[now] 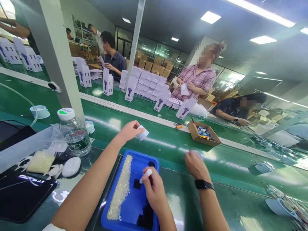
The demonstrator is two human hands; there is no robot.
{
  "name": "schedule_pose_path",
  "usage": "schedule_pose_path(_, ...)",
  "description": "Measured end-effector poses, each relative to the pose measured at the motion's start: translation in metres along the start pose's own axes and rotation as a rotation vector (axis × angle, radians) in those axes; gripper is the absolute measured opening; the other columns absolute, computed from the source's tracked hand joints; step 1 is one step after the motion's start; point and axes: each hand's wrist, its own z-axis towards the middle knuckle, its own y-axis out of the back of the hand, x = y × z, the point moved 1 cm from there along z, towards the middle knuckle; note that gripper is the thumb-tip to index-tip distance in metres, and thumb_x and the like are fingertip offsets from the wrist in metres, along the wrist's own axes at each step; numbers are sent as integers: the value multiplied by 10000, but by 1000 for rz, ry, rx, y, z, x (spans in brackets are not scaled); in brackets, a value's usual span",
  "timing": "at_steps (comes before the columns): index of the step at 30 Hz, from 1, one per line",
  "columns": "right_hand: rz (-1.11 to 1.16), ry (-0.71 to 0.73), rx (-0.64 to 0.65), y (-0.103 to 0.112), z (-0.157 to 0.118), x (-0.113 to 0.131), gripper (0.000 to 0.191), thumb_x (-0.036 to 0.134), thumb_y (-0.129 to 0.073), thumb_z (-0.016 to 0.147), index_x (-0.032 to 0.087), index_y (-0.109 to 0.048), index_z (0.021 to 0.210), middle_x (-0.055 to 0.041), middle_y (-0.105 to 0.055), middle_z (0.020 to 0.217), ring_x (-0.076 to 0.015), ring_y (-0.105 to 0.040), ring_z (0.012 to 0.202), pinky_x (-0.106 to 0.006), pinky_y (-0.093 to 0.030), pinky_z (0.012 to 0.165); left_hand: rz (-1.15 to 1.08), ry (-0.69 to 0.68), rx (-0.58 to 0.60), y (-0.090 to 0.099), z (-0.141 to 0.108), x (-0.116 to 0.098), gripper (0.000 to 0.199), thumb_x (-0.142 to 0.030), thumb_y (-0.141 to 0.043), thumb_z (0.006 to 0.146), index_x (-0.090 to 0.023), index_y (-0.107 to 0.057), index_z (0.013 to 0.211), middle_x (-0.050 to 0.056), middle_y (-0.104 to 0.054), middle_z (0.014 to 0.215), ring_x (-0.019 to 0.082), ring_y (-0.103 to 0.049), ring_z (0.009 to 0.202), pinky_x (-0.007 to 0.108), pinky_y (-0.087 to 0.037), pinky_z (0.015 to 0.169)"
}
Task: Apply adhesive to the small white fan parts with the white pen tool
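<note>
My left hand [130,132] is stretched out beyond the tray, pinching a small pale white piece [142,132] between thumb and fingers. My right hand [154,189] is closed around a short white pen-like tool [145,176], over the right half of a blue tray [127,207]. Under the tool's tip lies a black square piece [137,183]. More black pieces [145,218] lie along the tray's right side, partly hidden by my right hand. A long heap of small translucent whitish pieces [120,189] fills the tray's left side.
At right, a co-worker's hand [196,165] with a black watch reaches over the green belt. A cardboard box [204,136] of small parts stands beyond. On the left are a water bottle [75,134] and a white mouse [71,166]. Printed boxes [131,89] and several people are across the line.
</note>
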Motion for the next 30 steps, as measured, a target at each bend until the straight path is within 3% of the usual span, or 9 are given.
schedule_pose_path(4, 217, -51, -106, -20, -20, 6, 173, 336, -455, 917, 205, -561, 960, -22, -583, 834, -132, -575, 703, -247, -476, 633, -151, 54, 29, -7, 1, 0, 291, -408, -664, 682, -174, -500, 736, -24, -545, 712, 120, -514, 658, 247, -396, 603)
schedule_pose_path(9, 419, -41, -482, -3, -12, -5, 161, 314, -453, 931, 226, -544, 1031, -33, -579, 961, -132, -633, 788, -250, -516, 689, -346, 163, 125, -23, 1, -3, 359, -453, -705, 647, -149, -580, 794, 14, -581, 776, 143, -536, 728, 282, -450, 679)
schedule_pose_path(12, 479, -33, -607, 1, -10, -4, 140, 311, -481, 920, 226, -525, 1022, -51, -565, 1053, -170, -647, 899, -295, -529, 762, -397, 200, 201, -32, 0, -5, 400, -468, -714, 638, -131, -619, 830, 38, -592, 795, 154, -534, 746, 295, -458, 709)
schedule_pose_path(21, 531, -90, -655, 3, -3, 1, 190, 362, -507, 898, 194, -530, 983, -92, -586, 1083, -211, -653, 929, -350, -545, 787, -333, 158, 398, -43, -7, -9, 354, -455, -677, 721, -139, -627, 873, 52, -590, 870, 160, -522, 803, 285, -454, 749)
schedule_pose_path(30, 513, -120, -657, 5, -1, 3, 235, 381, -514, 891, 178, -544, 1007, -103, -627, 1041, -203, -655, 902, -327, -549, 764, -323, 120, 446, -42, -11, -18, 346, -434, -700, 709, -145, -617, 880, 37, -583, 864, 153, -524, 804, 271, -444, 768)
